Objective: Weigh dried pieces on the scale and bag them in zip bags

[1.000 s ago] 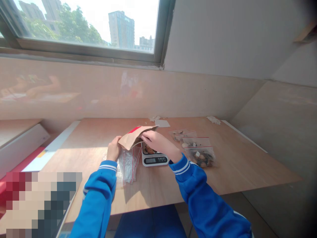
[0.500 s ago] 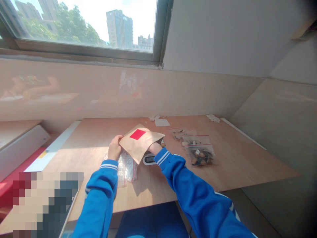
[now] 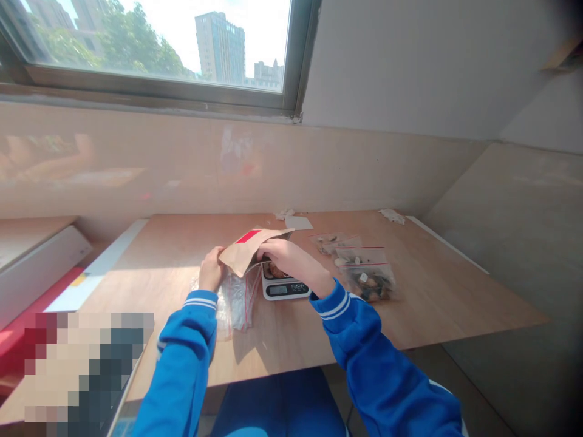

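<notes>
My left hand [image 3: 211, 270] is closed on the left end of a brown kraft paper bag [image 3: 242, 258] with a red square on it. The bag is tilted, its open mouth facing right above a digital kitchen scale [image 3: 286, 291]. At that mouth is my right hand [image 3: 286, 255], with its fingers curled and partly inside; what they hold, if anything, is hidden. Brown pieces [image 3: 276, 271] that look like dried mushrooms lie on the scale. Clear zip bags [image 3: 237, 306] with red seals lie under and in front of the paper bag.
Right of the scale lie a zip bag of dark brown pieces [image 3: 371, 285] and another zip bag [image 3: 330, 243] behind it. A white paper [image 3: 299, 223] and crumpled tissue [image 3: 392, 216] rest near the wall on the wooden table [image 3: 446, 291].
My right hand has drawn back from deeper in the bag to its mouth, with the forearm shifting right. The bag has tipped flatter, and more of the scale shows.
</notes>
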Motion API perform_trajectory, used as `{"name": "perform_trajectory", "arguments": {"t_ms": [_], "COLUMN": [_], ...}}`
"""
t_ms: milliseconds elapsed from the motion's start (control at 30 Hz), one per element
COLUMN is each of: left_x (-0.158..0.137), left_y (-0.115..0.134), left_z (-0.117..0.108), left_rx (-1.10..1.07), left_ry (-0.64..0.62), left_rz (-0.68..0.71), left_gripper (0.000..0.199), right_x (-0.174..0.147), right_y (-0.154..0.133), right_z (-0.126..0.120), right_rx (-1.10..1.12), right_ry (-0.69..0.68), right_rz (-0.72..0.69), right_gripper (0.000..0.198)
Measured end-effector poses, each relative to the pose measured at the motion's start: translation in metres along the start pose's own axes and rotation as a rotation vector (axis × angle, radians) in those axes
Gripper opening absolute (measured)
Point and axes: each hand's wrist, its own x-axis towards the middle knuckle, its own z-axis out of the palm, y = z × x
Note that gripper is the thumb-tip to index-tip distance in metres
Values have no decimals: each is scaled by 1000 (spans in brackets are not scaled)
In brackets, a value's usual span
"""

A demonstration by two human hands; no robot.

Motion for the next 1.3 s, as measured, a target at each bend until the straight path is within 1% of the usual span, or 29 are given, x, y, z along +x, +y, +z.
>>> {"name": "perform_trajectory", "arguments": {"t_ms": [67,133,200,267,333,367,467,600,700,833,967,1067,1167,1233,1300], "left_x": [0,0,0,1,2,2,2,1,1,1,2,2,2,2,2], "left_y": [1,1,1,1,0,0,0,0,0,-1,-2,-2,-2,-2,-2], "left_z": [0,-1,-1,-1,-1,-1,-1,-1,-2,-1,-1,-1,-1,-1,-1], "left_rx": [29,63,86,89,80,75,77,83,74,54,47,45,45,50,57], "left_ry": [-5,-19,-42,-68,-86,-90,-90,-89,-91,-97,-98,-92,-91,-89,-83], "left_rz": [-9,-22,-38,-49,-53,-53,-56,-60,-63,-63,-66,-65,-60,-55,-51], "left_gripper": [39,38,36,33,29,28,27,28,28,28,27,27,28,28,27], "right_x": [-10,-21,-34,-50,-67,-76,-98,-114,-116,-113,-110,-106,-97,-86,-73], "right_y": [-5,-8,-5,6,21,30,52,70,76,76,75,74,67,54,36], "right_z": [-13,-25,-30,-27,-14,-4,28,64,78,83,81,72,52,32,11], "right_rx": [19,71,163,272,382,435,531,596,614,567,461,417,417,455,497], "right_ry": [59,196,352,485,568,586,576,590,611,593,551,512,556,609,616], "right_rz": [-36,-33,15,105,219,275,415,505,518,498,505,499,439,381,313], "right_gripper": [31,31,27,20,16,16,20,24,23,21,23,23,20,18,17]}}
